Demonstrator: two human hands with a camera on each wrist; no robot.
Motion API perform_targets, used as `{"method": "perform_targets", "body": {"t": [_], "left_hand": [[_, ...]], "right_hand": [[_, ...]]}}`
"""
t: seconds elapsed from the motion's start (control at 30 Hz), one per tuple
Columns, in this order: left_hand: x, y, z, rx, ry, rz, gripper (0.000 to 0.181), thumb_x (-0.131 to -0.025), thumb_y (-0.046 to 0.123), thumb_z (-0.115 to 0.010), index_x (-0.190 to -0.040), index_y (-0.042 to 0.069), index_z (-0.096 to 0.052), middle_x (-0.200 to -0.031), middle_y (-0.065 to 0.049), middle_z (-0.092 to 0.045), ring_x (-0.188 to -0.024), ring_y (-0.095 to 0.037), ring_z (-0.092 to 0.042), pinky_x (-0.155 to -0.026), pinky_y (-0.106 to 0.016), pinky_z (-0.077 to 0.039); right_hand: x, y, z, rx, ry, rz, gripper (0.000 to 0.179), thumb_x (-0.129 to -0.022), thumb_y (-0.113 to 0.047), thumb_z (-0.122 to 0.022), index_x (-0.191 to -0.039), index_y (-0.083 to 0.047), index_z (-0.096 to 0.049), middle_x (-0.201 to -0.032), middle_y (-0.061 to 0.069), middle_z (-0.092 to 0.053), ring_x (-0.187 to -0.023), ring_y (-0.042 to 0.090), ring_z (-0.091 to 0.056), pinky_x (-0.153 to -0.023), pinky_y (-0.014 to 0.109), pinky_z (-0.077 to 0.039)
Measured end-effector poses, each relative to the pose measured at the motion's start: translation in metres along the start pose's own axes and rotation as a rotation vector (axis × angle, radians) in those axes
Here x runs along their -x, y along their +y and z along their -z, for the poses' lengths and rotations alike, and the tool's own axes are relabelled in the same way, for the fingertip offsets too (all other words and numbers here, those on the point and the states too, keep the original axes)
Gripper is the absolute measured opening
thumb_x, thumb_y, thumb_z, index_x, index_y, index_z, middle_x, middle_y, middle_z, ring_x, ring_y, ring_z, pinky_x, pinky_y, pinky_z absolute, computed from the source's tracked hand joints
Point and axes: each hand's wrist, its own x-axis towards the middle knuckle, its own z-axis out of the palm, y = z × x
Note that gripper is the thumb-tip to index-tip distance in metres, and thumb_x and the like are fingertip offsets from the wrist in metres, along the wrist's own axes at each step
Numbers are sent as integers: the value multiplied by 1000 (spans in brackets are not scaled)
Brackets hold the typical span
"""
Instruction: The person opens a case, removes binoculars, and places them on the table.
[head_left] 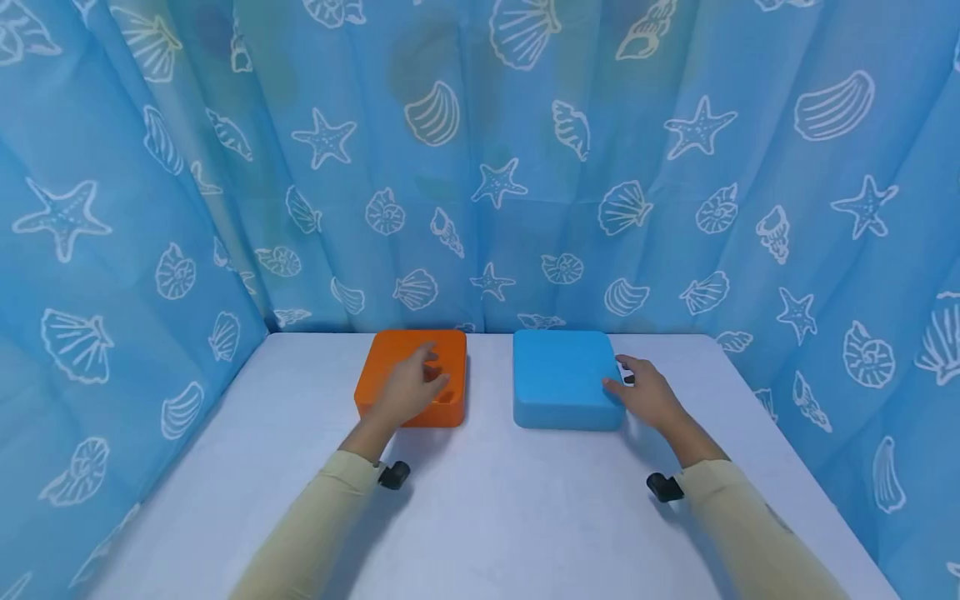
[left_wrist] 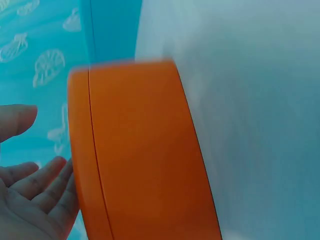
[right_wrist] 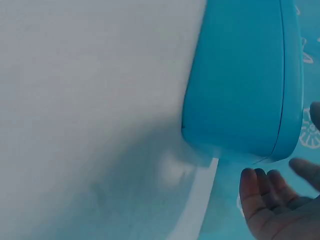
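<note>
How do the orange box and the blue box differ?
Colour: the orange box is bright orange; the blue box is light blue.
Hands: the left hand is over part of the orange box's top, while the right hand is at the blue box's right side.
Both have rounded corners and a thin seam line, and sit on the white table.

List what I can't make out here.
Head: insides of orange box and blue box, behind closed tops.
Head: part of orange box's top, behind the left hand.
Left wrist: orange box's full length, cut off by the bottom edge.
Right wrist: part of right hand, cut off by the right edge.
</note>
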Motion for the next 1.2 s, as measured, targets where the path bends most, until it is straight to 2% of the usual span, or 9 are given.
{"method": "perform_targets", "body": {"t": [0.17,0.3,0.4,0.53,0.67,0.83,0.93,1.1,1.2], "left_hand": [[-7,23,-27,62,-111,-41,67,-93,34,-67,-148,14,-37,-131,-6,-57,-109,-22,-58,-90,-41,-52],[-15,42,-46,106,-235,-59,69,-93,36,-66,-150,14,-34,-137,-9,-54,-115,-26,-57,-91,-42,-51],[-21,54,-58,118,-333,-23,74,-92,39,-66,-151,11,-32,-139,-10,-52,-118,-26,-55,-95,-44,-48],[-27,64,-71,173,-416,76,80,-91,41,-68,-152,7,-29,-140,-13,-49,-118,-27,-54,-99,-46,-45],[-33,70,-81,309,-406,236,76,-93,36,-67,-151,4,-30,-139,-16,-49,-114,-27,-57,-98,-44,-46],[-46,74,-84,586,-341,383,58,-99,25,-59,-144,-3,-37,-130,-18,-52,-114,-31,-55,-96,-41,-48],[-48,76,-80,723,-329,426,47,-101,18,-54,-139,-6,-42,-128,-19,-51,-115,-33,-52,-96,-42,-48],[-47,75,-74,815,-339,458,39,-101,16,-53,-133,-6,-47,-121,-18,-54,-109,-31,-56,-90,-41,-52],[-46,74,-70,852,-365,493,39,-101,17,-52,-134,-4,-48,-115,-18,-57,-102,-30,-59,-85,-41,-55]], "right_hand": [[-13,3,3,-131,-58,-132,72,-99,-36,-52,-151,4,-21,-145,32,-33,-130,49,-37,-101,61,-37],[-24,6,6,-350,-122,-244,73,-101,-36,-50,-153,2,-16,-152,29,-25,-135,46,-33,-105,54,-35],[-31,6,8,-522,-143,-300,73,-101,-37,-49,-154,-1,-14,-154,25,-23,-137,43,-32,-107,50,-35],[-35,8,10,-653,-156,-328,71,-102,-35,-48,-154,1,-15,-152,24,-28,-136,41,-32,-108,49,-35],[-35,10,13,-747,-151,-389,67,-102,-32,-49,-153,1,-20,-148,23,-32,-130,36,-40,-104,45,-40],[-33,7,20,-881,-86,-449,64,-101,-32,-51,-151,-1,-26,-137,18,-41,-109,24,-50,-92,32,-49],[-31,4,23,-934,-75,-453,60,-102,-31,-49,-151,-3,-29,-134,16,-43,-104,20,-51,-88,28,-50],[-28,4,27,-862,-114,-467,60,-102,-31,-49,-152,-4,-27,-139,19,-41,-112,26,-50,-90,32,-51],[-27,6,28,-809,-148,-475,62,-102,-29,-50,-152,-2,-25,-140,22,-39,-115,31,-49,-90,34,-52]]}}
